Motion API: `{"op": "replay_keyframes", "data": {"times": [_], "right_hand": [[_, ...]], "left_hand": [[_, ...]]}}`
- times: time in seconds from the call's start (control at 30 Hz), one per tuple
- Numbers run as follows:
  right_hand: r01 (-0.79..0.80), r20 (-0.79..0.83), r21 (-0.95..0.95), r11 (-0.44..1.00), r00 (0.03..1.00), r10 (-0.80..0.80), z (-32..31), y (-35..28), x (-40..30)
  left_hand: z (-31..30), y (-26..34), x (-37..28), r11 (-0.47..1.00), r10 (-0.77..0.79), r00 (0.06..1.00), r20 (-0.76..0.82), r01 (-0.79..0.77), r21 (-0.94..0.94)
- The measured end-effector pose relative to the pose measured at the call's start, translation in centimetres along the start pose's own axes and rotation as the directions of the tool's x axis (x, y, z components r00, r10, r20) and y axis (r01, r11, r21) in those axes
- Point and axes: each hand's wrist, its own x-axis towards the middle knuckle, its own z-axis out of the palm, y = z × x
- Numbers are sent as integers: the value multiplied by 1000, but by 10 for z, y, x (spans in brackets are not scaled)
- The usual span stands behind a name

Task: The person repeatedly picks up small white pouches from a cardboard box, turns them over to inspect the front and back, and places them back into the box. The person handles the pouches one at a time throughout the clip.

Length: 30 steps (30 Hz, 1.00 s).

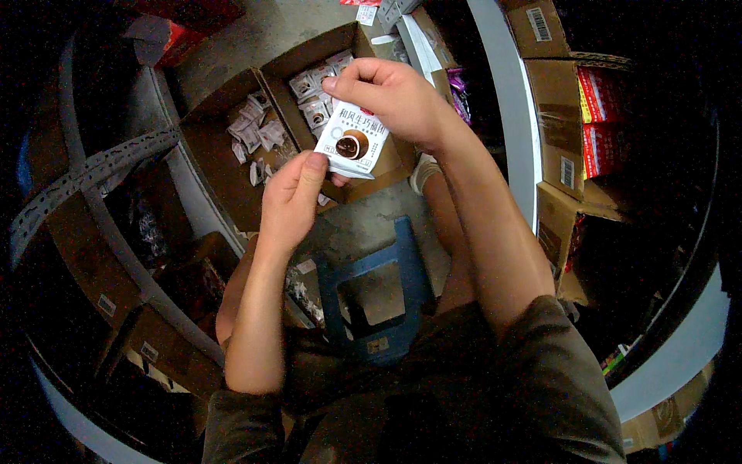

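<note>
A white printed snack packet (352, 139) is held up between my two hands, its front bearing writing and a picture of a round filled sweet. My left hand (293, 194) pinches the lower left corner, thumb on top. At the upper end, my right hand (391, 95) grips the packet with curled fingers. Below them stands an open cardboard box (379, 185) with similar white packets (315, 114) set close together, partly hidden by the held packet and my right hand. Another open carton (203, 159) adjoins it on the left, with loose packets (246, 136) heaped inside.
A blue plastic stool (414, 261) is on the concrete floor between my legs. Metal shelving (510, 104) curves along the right, with cardboard cartons (553, 122) of red packages (606, 148). To the left, a perforated metal upright (122, 151) and more dark cartons (98, 255) line the shelves.
</note>
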Motion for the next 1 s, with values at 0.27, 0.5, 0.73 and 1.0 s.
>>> {"op": "replay_keyframes", "data": {"times": [0.27,0.5,0.73,1.0], "right_hand": [[49,-87,-107,993,994,-59,-4,-1,0],[51,-82,-55,997,995,-55,1,3,5],[20,-79,-13,1000,997,-21,2,3,7],[-33,-110,-177,984,994,13,-6,-7,1]], "left_hand": [[-6,0,2,988,-67,995,67,76,-134],[-3,-4,3,952,-65,998,28,70,-298],[-4,-8,0,968,-94,988,120,118,-222],[-7,3,0,945,-184,973,137,214,-247]]}}
